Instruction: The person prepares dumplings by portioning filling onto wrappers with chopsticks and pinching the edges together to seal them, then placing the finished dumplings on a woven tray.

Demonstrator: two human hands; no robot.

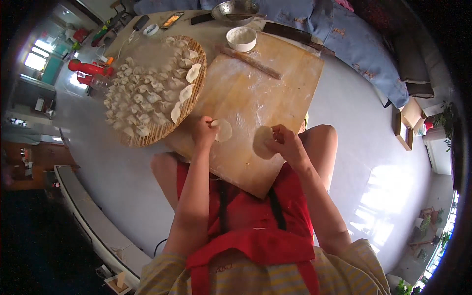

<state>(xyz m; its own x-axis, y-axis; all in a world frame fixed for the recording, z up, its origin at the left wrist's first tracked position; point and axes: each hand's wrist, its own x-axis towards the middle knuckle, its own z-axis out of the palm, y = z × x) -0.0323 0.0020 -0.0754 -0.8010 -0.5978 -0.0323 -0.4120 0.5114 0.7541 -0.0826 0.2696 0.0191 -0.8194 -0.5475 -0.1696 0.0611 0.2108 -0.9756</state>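
Note:
Pinched in my left hand (pixel 204 133) is the edge of a thin round dough wrapper (pixel 224 131), held over the near part of a floured wooden board (pixel 236 96). My right hand (pixel 289 145) grips a second dough wrapper (pixel 262 142) by its right side, between thumb and fingers. To the left, a round woven tray (pixel 197 94) bears several folded dumplings (pixel 147 88). Along its right rim lie flat dough wrappers (pixel 193 73). A wooden rolling pin (pixel 254 62) rests across the far part of the board. Behind it stands a white bowl of flour (pixel 241 38).
At the back are a metal colander (pixel 235 10) and a dark-bladed knife (pixel 287 32). A phone (pixel 172 20) and a small white dish (pixel 151 30) lie on the table at the far left. A blue cloth-covered seat (pixel 354 48) borders the far right.

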